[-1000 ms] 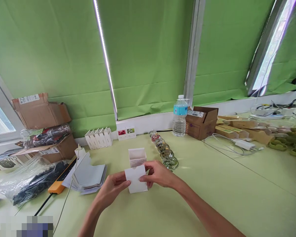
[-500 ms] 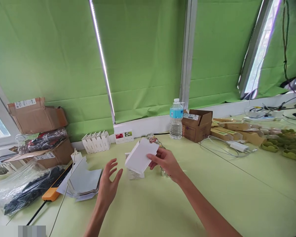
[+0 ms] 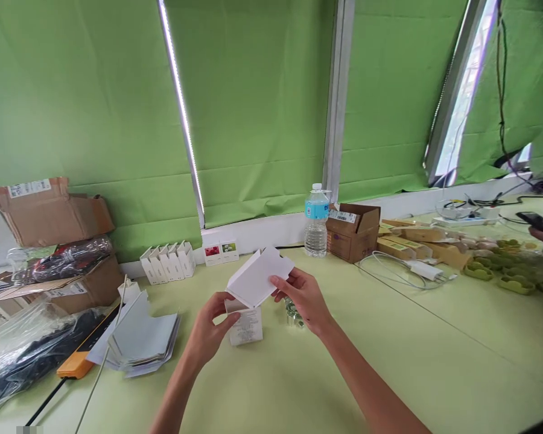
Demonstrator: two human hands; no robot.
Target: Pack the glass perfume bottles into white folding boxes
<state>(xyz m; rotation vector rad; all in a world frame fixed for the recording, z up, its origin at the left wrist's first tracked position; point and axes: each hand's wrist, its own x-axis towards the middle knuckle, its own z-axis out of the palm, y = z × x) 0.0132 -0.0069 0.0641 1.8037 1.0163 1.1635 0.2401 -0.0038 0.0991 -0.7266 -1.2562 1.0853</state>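
My right hand point(image 3: 305, 298) pinches a white folded-card box point(image 3: 259, 278) by its right side, holding it tilted above the table. My left hand point(image 3: 212, 325) reaches up to the box's lower left corner, thumb and fingers apart; whether the fingertips touch the box I cannot tell. Below the box lies a small white leaflet with printed text point(image 3: 247, 327), partly covered by it. Shiny, clear glass-like pieces point(image 3: 294, 313) stand behind my right hand, mostly hidden by it and the box.
White cartons point(image 3: 168, 263) stand in a row at the back, beside small picture cards point(image 3: 221, 252). Flat white card point(image 3: 147, 337) is stacked at left, near an orange-ended power strip point(image 3: 75, 364). A water bottle point(image 3: 316, 223) and cardboard box point(image 3: 353, 232) stand behind. Another person's hand holds a phone point(image 3: 539, 223).
My left hand has moved up and right to the box's corner. The box has tilted slightly in my right hand. The view has shifted a little to the right.
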